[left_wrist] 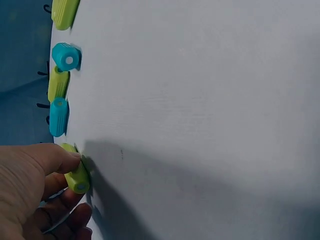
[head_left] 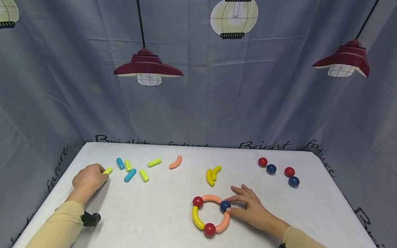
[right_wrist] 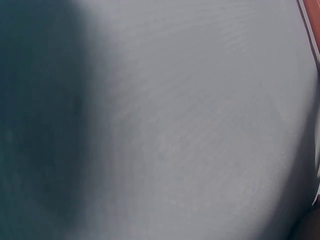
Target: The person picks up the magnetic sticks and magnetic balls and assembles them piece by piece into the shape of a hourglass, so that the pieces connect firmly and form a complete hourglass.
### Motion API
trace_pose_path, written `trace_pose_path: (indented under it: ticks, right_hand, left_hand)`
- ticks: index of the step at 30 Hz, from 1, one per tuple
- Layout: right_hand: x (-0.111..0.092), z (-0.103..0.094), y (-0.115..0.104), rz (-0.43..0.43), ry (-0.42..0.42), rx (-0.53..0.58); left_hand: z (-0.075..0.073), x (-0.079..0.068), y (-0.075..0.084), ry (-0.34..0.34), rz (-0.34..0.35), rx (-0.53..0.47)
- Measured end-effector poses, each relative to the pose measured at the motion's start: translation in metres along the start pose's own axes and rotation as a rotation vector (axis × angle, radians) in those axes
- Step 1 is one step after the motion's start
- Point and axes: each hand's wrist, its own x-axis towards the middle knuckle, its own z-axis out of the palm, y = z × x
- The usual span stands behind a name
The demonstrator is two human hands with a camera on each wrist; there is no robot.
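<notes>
At the table's left, my left hand (head_left: 89, 177) pinches a lime-green rod (left_wrist: 78, 181) between thumb and fingers. My right hand (head_left: 255, 211) holds a dark blue ball (head_left: 225, 206) between thumb and forefinger. This ball is part of a ring lying on the table, with a red ball (head_left: 198, 202) at upper left and another red ball (head_left: 209, 230) at the bottom. Between the balls sit a curved yellow piece (head_left: 197, 218), a curved salmon piece (head_left: 212, 198) on top and a second salmon piece (head_left: 223, 223) at right. The right wrist view shows mostly blurred tabletop.
Near the left hand lie blue rods (head_left: 130, 175) and several lime-green rods (head_left: 144, 175). A loose salmon curve (head_left: 175, 162) and two yellow curves (head_left: 210, 178) lie behind the ring. Red balls (head_left: 289, 172) and blue balls (head_left: 293, 181) stand at the back right. A printed curtain (head_left: 200, 111) surrounds the white table (head_left: 150, 229).
</notes>
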Motion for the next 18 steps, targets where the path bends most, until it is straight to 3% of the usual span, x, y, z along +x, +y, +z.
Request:
trace_pose_path:
  ticks: [4, 9, 13, 18]
  right_hand:
    - [0.0, -0.001, -0.001, -0.003, -0.002, -0.006]
    - [0.0, -0.001, 0.0, -0.012, -0.001, -0.004]
    - [0.0, -0.001, 0.001, -0.014, 0.002, -0.003]
    - [-0.001, 0.0, 0.0, -0.016, 0.003, 0.008]
  left_hand:
    - [0.003, -0.005, 0.003, 0.049, 0.038, -0.064]
    - [0.008, -0.015, 0.024, 0.085, 0.18, -0.294]
    - [0.015, -0.026, 0.057, 0.026, 0.29, -0.454]
    - [0.033, -0.047, 0.101, -0.096, 0.441, -0.605]
